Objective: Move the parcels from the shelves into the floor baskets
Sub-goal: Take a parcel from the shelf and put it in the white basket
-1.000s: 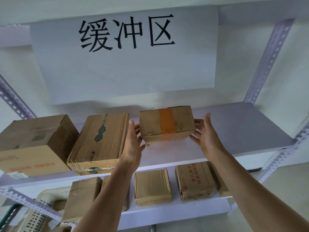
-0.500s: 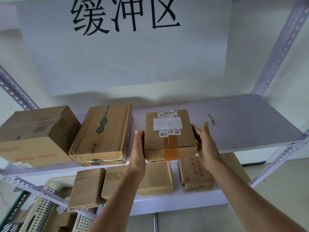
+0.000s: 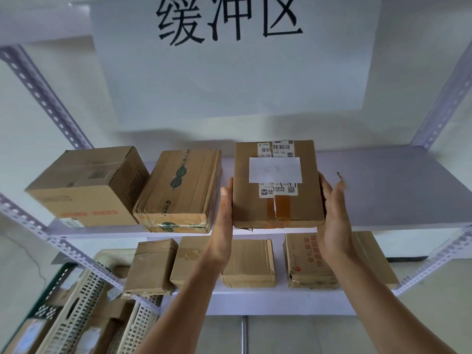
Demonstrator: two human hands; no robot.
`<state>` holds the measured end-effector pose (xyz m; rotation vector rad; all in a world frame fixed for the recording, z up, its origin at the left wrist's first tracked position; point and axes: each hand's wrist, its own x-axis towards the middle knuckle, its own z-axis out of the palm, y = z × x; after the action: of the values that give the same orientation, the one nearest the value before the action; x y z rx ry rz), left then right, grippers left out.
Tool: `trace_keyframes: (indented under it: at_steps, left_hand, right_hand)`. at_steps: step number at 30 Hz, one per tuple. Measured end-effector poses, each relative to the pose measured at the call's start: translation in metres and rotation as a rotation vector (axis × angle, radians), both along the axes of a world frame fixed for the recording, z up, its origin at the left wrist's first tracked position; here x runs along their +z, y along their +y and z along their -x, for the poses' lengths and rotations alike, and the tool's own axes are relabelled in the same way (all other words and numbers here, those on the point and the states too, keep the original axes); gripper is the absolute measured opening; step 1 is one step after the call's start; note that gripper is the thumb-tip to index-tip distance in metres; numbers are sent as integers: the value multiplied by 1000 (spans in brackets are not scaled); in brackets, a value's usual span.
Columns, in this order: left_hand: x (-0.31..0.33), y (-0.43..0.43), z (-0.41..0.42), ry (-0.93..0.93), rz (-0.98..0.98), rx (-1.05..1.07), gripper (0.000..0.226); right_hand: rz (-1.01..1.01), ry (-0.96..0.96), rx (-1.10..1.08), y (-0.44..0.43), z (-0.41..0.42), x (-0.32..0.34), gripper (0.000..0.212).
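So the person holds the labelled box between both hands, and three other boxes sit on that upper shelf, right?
Not quite. The head view shows only two other boxes on the upper shelf: a large carton and a green-printed box. The labelled box is held between left hand and right hand.

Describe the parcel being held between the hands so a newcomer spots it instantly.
Below the big white sign with black characters, find the upper shelf. The parcel is rightmost there, pressed between left hand and right hand; unlike the green-printed box beside it, it bears a white paper slip, barcode labels and orange tape.
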<state>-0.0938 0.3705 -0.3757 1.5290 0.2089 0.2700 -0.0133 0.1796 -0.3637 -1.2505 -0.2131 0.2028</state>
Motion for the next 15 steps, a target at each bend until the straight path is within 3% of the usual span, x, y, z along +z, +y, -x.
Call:
trace_keyframes:
  at_steps: [6, 9, 15]
  left_hand:
    - [27, 15, 41, -65, -46, -8, 91]
    - [37, 27, 68, -80, -41, 1, 91]
    - [44, 72, 152, -122, -33, 1, 84]
  right_hand:
    - [-4, -46, -2, 16, 43, 23, 71]
    - [2, -77, 18, 26, 70, 32, 60]
    - [2, -120, 52, 69, 144, 40, 57]
